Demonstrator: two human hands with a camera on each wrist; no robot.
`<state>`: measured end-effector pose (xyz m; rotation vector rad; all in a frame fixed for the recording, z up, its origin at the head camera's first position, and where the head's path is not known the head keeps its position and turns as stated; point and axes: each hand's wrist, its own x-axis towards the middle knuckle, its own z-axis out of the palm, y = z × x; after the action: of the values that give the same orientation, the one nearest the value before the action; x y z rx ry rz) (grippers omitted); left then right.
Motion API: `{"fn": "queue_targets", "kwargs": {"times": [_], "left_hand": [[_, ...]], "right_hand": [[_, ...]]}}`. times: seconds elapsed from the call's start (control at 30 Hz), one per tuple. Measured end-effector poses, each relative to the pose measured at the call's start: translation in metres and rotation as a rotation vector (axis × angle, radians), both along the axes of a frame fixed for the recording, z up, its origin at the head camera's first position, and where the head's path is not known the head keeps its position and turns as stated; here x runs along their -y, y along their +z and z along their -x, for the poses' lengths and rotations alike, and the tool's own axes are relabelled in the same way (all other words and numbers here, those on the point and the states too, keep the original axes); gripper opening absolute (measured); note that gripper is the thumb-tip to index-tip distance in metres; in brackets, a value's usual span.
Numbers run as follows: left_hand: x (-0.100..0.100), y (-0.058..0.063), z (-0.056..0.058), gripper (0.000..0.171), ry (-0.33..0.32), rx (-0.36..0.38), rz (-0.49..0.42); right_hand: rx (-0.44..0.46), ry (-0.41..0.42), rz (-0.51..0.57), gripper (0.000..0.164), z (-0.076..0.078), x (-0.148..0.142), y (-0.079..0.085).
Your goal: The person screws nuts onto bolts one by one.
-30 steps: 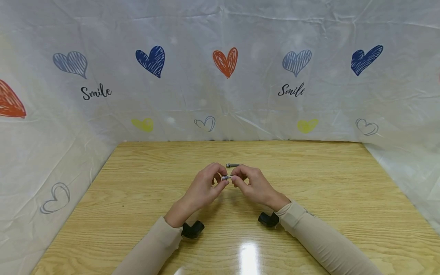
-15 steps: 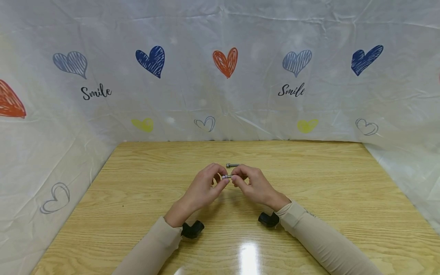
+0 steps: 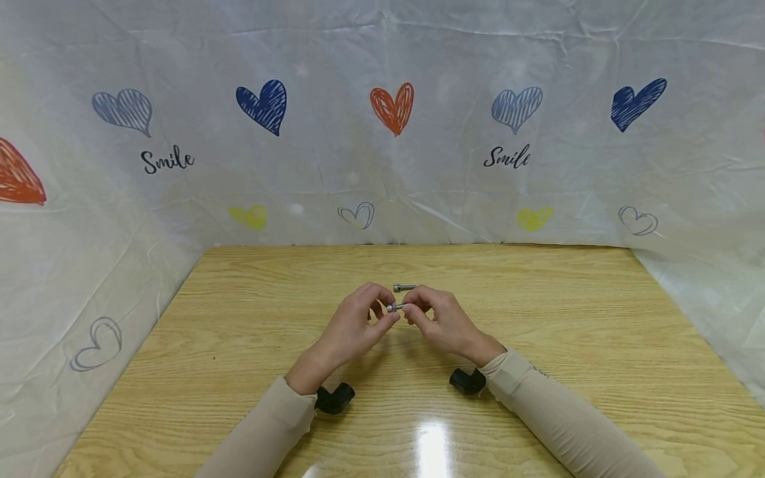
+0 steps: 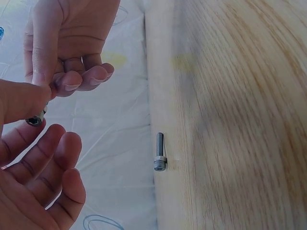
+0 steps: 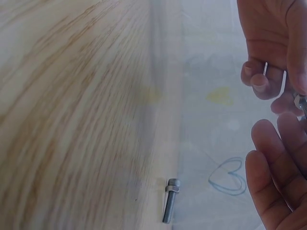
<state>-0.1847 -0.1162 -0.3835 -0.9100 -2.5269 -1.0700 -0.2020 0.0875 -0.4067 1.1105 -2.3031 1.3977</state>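
Both hands meet over the wooden table (image 3: 275, 312) around a small metal socket-head bolt (image 3: 392, 307). Thumb and forefinger of my left hand (image 3: 358, 318) pinch it around its head end, where a nut (image 5: 300, 101) sits. My right hand (image 3: 442, 322) pinches the other end of the shank, which its fingertips hide. In the left wrist view, the dark socket head (image 4: 34, 120) shows between the left thumb and forefinger. Behind the hands a second bolt (image 3: 404, 288) lies on the table. A nut (image 5: 172, 188) sits on it close to its head.
Black angled pieces stick out at each wrist, the left one (image 3: 336, 399) and the right one (image 3: 466, 382), low over the table. A white cloth (image 3: 442, 186) printed with hearts hangs behind the table and along its sides.
The bolt between the hands has shifted very slightly to the right, and the left fingertips have moved a little with it. The second bolt lies where it was.
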Motion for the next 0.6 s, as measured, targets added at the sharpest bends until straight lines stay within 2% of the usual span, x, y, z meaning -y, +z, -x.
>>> {"fn": "queue_targets", "kwargs": {"times": [0.37,0.6], "left_hand": [[0.0001,0.0018,-0.0006,0.011,0.014,-0.012,0.005],[0.0,0.0024,-0.0015,0.011,0.022,-0.01,0.021]], "right_hand": [[0.04,-0.003,-0.009,0.011,-0.0001,-0.0011,0.0001],[0.054,-0.004,-0.021,0.004,-0.0002,-0.001,0.0023]]}}
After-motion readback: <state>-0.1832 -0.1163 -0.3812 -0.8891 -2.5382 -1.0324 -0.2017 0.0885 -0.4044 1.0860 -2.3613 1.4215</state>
